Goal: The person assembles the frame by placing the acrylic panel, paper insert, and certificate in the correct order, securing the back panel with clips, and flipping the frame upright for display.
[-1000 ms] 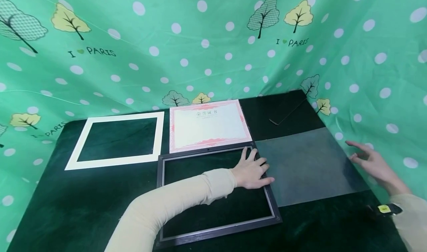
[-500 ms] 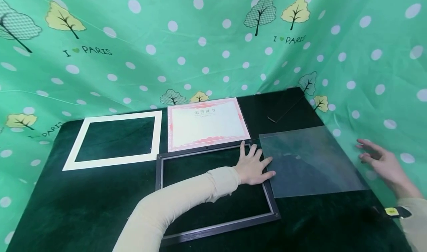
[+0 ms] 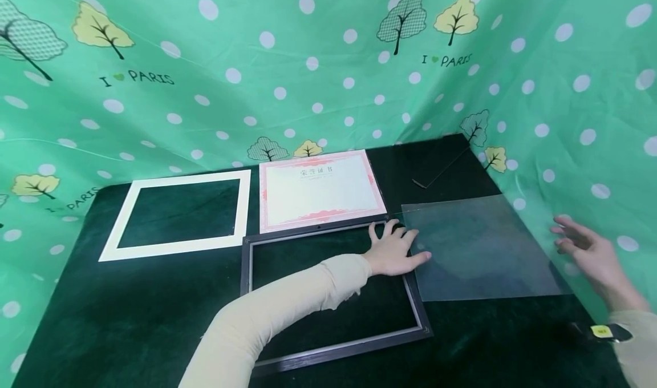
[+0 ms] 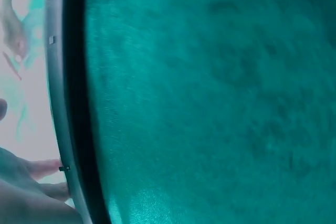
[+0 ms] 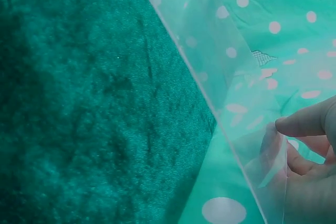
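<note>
The clear sheet [image 3: 477, 257] beside the frame [image 3: 344, 351] looks light and slick; edges suit gripping. The right hand [image 3: 595, 259] pinches its outer edge; the left hand [image 3: 391, 254], fingers spread, grips nothing.

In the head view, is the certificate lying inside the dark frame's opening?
No, the certificate lies outside the opening, beyond the far side of the dark frame.

The person wears 2 long, pale cream sleeves. The left sleeve [image 3: 256, 319] fits closely along the forearm and ends in a thick, rumpled cuff [image 3: 341, 279]. Where the right sleeve [image 3: 636, 345] ends sits 1 black device [image 3: 623, 332] with a bright yellow patch [image 3: 601, 331], its marking too small to read.
</note>
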Demonstrator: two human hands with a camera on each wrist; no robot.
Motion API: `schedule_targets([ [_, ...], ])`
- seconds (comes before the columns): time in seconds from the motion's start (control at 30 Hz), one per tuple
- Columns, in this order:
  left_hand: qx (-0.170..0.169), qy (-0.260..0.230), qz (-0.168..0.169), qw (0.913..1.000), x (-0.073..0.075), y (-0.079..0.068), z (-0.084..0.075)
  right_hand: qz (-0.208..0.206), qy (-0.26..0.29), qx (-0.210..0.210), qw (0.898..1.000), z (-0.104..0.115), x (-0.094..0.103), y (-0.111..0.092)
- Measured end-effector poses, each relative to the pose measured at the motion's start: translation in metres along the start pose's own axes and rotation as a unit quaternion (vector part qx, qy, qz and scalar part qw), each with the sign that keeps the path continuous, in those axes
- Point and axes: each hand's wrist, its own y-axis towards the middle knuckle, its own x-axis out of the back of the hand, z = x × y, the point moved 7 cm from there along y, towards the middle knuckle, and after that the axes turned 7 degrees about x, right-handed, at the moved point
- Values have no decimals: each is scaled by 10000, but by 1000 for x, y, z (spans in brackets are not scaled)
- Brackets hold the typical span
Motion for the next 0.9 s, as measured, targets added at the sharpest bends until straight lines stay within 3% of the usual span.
schedule_targets([
  [0.13, 53, -1086, -27, 9941, 6, 1, 3, -340, -675, -194, 9970, -4, -1, -2],
  [0.23, 50, -1595, -155, 9871, 10, 2, 5, -475, -961, -300, 9938, -6, -1, -4],
  [0.57, -257, -2316, -456, 9714, 18, 3, 8, -501, -868, -322, 9944, -4, -5, -6],
  [0.7, -408, -2958, -454, 9533, 20, 4, 8, -549, -781, -244, 9951, 1, -4, -2],
  [0.9, -495, -4152, -513, 9069, 25, 7, 7, -684, -802, -134, 9943, 7, 1, 3],
])
